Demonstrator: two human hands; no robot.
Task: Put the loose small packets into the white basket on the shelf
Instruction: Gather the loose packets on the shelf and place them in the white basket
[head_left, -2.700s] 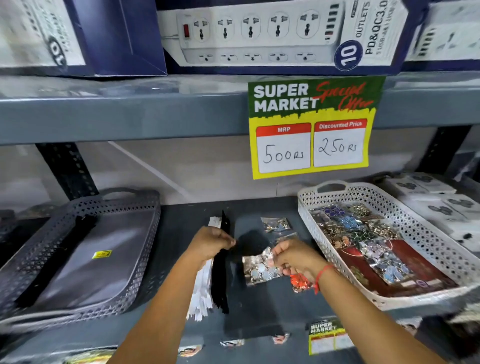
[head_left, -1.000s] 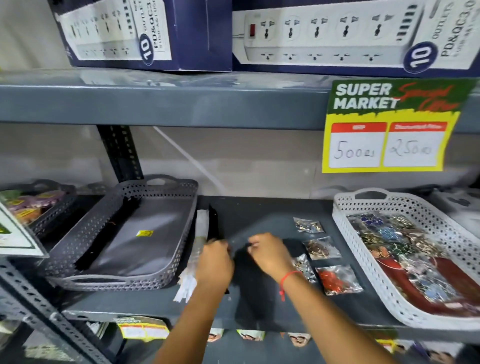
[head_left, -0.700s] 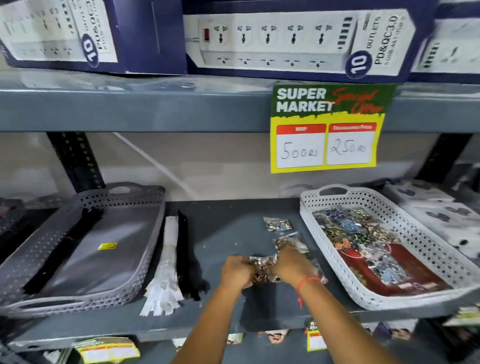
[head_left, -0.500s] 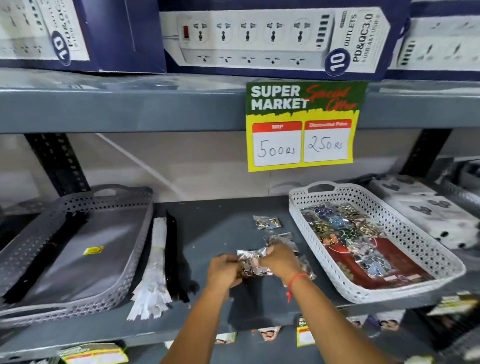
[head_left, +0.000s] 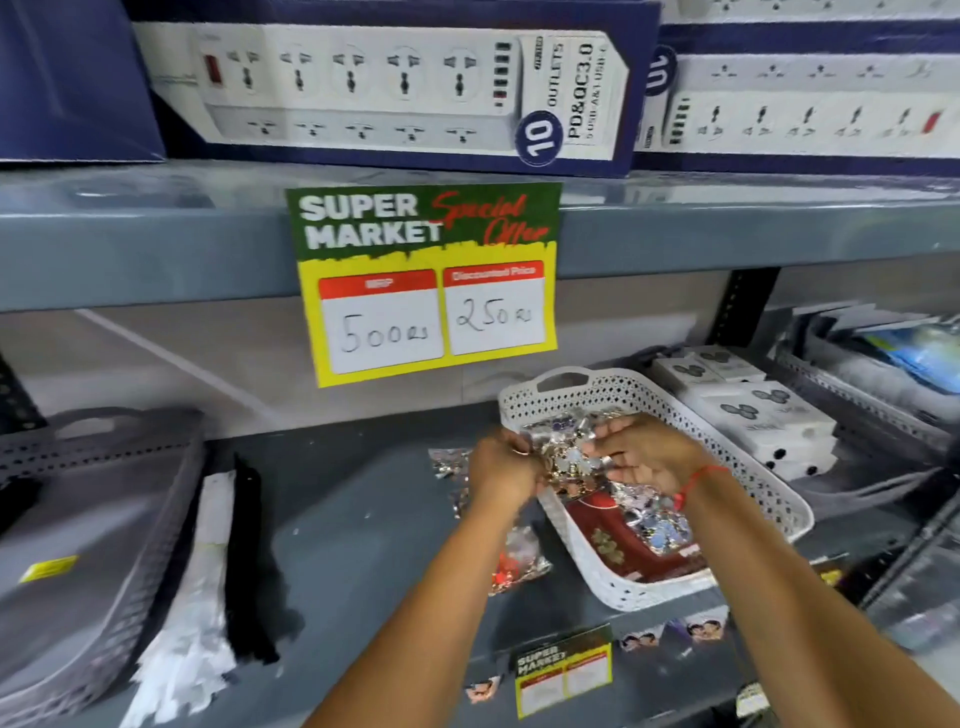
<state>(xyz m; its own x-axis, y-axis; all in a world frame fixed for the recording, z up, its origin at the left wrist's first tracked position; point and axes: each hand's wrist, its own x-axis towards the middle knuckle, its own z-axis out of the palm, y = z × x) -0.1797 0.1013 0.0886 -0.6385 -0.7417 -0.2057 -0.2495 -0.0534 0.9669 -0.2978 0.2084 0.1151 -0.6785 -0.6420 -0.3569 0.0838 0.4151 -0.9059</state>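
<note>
Now the fingers (head_left: 605, 434) of both hands pinch one crinkled, shiny packet (head_left: 563, 457), which has moved from above the shelf (head_left: 363, 519) to over the white basket (head_left: 748, 467), perforated plastic, at right. Two packets (head_left: 517, 564) lie left of it.

Sign (head_left: 423, 283) on upper shelf edge: "SUPER MARKET Special Offer", 500 Rs, 250 Rs. Box (head_left: 395, 85) above: "10 OUTLETS PD&QC3.0".

Even bright light; my hands (head_left: 571, 462) motion-blurred at frame centre; wide-angle bending at edges; lower left soft, shadowed.
</note>
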